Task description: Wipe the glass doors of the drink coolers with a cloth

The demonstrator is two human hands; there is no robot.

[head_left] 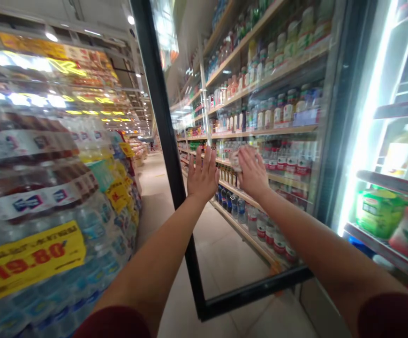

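Observation:
A glass cooler door with a black frame stands swung open in front of me. My left hand rests against the glass near the frame, fingers stretched out and nothing held. To its right, my right hand presses a crumpled pale cloth on the pane. The cloth shows at the hand's left side, and the rest of it is hidden under the palm and fingers. Motion blurs this hand a little.
On the left, stacked bottle packs carry a yellow price sign. Bottle shelves appear through the glass. At right, lit cooler shelves hold a green package. A tiled aisle runs ahead.

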